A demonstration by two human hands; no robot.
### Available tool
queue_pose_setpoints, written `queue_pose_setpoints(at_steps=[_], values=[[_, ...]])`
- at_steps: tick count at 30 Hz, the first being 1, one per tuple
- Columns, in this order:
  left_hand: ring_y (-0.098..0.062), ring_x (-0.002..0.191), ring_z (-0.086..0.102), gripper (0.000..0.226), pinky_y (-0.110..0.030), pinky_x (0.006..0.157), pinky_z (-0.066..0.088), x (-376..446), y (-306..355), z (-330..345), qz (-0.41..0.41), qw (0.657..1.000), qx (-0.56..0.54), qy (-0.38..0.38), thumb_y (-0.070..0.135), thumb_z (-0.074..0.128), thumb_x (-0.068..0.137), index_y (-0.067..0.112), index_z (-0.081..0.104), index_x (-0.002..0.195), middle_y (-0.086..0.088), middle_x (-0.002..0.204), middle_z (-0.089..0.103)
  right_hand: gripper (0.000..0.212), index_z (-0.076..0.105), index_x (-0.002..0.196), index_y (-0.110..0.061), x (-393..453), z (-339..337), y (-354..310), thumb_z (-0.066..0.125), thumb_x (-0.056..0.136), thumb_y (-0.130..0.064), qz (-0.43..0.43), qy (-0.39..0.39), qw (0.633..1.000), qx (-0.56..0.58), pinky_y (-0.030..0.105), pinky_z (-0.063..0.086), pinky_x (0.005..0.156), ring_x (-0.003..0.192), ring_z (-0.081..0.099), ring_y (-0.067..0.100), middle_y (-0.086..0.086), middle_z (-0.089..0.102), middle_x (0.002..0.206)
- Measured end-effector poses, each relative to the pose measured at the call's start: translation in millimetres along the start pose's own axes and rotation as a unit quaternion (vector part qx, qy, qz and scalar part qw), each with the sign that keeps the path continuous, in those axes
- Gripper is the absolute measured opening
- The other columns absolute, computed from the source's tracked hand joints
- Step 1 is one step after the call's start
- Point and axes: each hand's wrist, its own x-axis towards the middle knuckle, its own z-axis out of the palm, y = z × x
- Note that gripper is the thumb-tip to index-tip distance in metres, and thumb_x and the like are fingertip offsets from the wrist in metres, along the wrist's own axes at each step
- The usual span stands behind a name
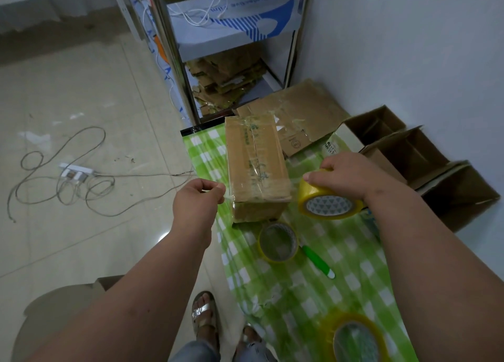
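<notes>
Yellow tape roll (328,203) in right grip (351,175)

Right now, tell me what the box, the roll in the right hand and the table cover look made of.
Box: matte brown cardboard, glossy clear tape across it. Roll: shiny yellowish translucent plastic tape, core probably paper. Table cover: green-checked, likely plastic sheet, judging by sheen and wrinkles.

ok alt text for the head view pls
A person's right hand grips a yellow tape roll while the left hand pinches its free end, beside a closed cardboard box on a green checked tablecloth. Another roll lies nearby.
</notes>
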Motion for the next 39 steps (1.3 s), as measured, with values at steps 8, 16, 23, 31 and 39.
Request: queue_pose_setpoints(at_steps=[8,16,23,31,39], values=[[-0.014,0.064,0.052,0.013,-0.027,0.057,0.038,-2.1,-10.8,7.4,-0.003,0.999,0.041,-0.023,0.025,0.065,0.093,0.017,0.068,0.083,0.001,0.077,0.066,0.036,0.054,0.076,-0.029,8.3,19.8,-8.0,0.056,0.085,-0.064,-0.007,-0.01,1.0,0.018,0.036,0.038,0.083,0.09,0.053,0.019,-0.009,0.055,0.083],[-0.01,0.073,0.061,0.018,-0.028,0.065,0.047,-10.1,-21.2,-0.5,-0.08,0.99,-0.061,-0.1,0.018,0.067,0.09,0.022,0.072,0.107,0.0,0.081,0.068,0.028,0.06,0.075,-0.029,12.0,26.6,-5.0,0.061,0.084,-0.056,-0.011,0.001,0.996,0.092,0.041,0.041,0.089,0.087,0.055,0.017,-0.006,0.06,0.084],[-0.013,0.061,0.065,0.035,-0.026,0.062,0.056,-7.4,-26.2,-8.9,-0.116,0.973,-0.163,-0.115,-0.009,0.059,0.087,0.008,0.065,0.117,-0.002,0.07,0.068,0.041,0.059,0.076,-0.03,12.3,36.7,-5.4,0.052,0.073,-0.07,0.001,0.014,0.995,0.101,0.037,0.03,0.083,0.085,0.05,0.014,-0.011,0.057,0.084],[-0.013,0.052,0.053,0.035,-0.025,0.055,0.051,-0.7,-16.5,-20.9,-0.099,0.988,-0.043,-0.109,-0.007,0.062,0.086,0.013,0.063,0.116,-0.009,0.083,0.061,0.03,0.055,0.075,-0.033,5.4,38.3,-2.9,0.057,0.086,-0.061,0.009,0.048,0.995,0.088,0.037,0.025,0.084,0.088,0.047,0.016,-0.018,0.051,0.083],[-0.015,0.051,0.04,0.026,-0.025,0.053,0.044,11.2,7.9,-36.8,-0.075,0.973,0.119,-0.183,-0.006,0.061,0.087,0.014,0.067,0.102,-0.008,0.075,0.051,0.031,0.059,0.076,-0.028,-0.2,42.4,0.5,0.055,0.089,-0.055,0.019,0.083,0.99,0.117,0.038,0.024,0.086,0.088,0.049,0.016,-0.014,0.055,0.085]])
